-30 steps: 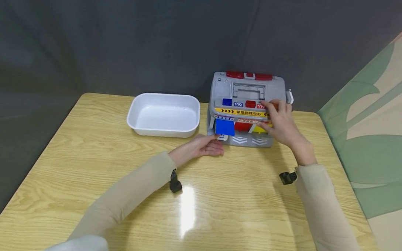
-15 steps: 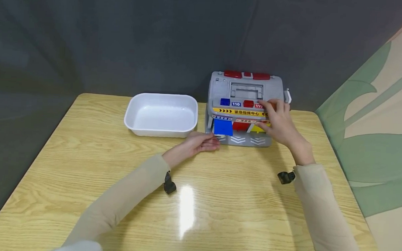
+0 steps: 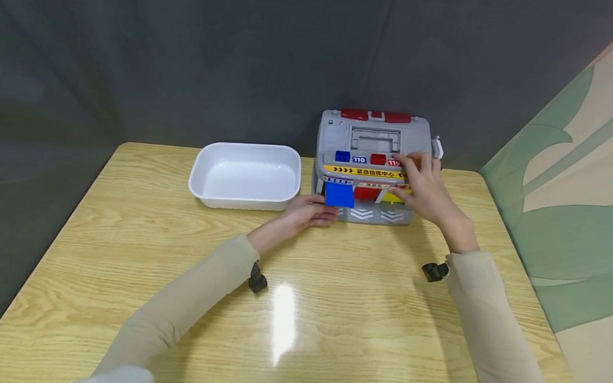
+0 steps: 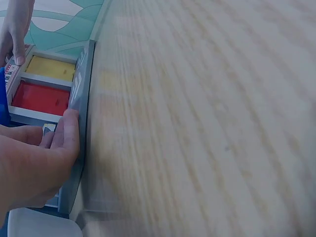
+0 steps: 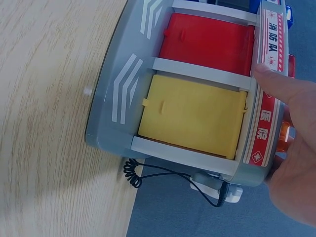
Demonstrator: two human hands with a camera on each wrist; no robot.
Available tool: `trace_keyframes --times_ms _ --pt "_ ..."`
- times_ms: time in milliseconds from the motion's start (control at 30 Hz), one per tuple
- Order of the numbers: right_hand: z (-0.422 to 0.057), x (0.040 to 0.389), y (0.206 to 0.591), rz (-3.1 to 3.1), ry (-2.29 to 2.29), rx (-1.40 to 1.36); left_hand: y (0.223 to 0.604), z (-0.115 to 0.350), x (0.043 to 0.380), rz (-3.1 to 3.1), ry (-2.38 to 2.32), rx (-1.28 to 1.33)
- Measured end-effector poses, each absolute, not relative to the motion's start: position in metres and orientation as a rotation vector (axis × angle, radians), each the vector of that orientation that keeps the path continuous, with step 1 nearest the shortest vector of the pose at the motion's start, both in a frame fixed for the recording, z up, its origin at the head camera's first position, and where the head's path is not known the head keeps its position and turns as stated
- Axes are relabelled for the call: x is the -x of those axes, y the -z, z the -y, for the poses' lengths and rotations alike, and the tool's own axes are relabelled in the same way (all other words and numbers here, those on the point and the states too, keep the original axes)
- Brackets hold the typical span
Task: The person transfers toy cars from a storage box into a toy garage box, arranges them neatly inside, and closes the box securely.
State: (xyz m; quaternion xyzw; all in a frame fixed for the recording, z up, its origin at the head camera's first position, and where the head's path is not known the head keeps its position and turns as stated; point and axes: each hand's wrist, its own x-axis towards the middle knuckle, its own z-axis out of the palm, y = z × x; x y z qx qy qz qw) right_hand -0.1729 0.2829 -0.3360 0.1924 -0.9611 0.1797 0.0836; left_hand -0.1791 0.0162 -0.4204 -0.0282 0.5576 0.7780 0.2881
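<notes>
A grey toy rescue station (image 3: pixel 412 130) stands at the back of the table; its blue door (image 3: pixel 339 195) is swung up, and its red door (image 5: pixel 207 44) and yellow door (image 5: pixel 192 116) are down. My left hand (image 3: pixel 303 212) is at the blue bay, fingers over the ramp. A small toy car (image 4: pixel 48 128), mostly hidden, shows between thumb and fingers in the left wrist view; the raised door covers it in the head view. My right hand (image 3: pixel 427 187) grips the station's front roof edge, thumb below the roof and fingers on top.
A white plastic tub (image 3: pixel 245 203) stands left of the station. A white piece with a coiled black cord (image 5: pixel 132 173) hangs at the station's right side. A dark curtain (image 3: pixel 189 63) lies behind the wooden table (image 3: pixel 343 305), and a patterned panel (image 3: pixel 584 224) borders the right.
The white toy car, visible under the blue door a second ago, has gone back beneath it. My left hand has shifted slightly left and inward. The right hand keeps its grip.
</notes>
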Motion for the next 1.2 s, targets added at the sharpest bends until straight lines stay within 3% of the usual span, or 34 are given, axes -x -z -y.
trace_keyframes --times_ms 967,1200 --pt "-0.283 0.172 0.337 2.856 -0.544 -0.575 0.416 -0.017 0.174 -1.538 -2.029 0.055" --pt "-0.284 0.172 0.337 2.854 -0.546 -0.58 0.418 -0.012 0.146 -1.939 -2.045 -0.14"
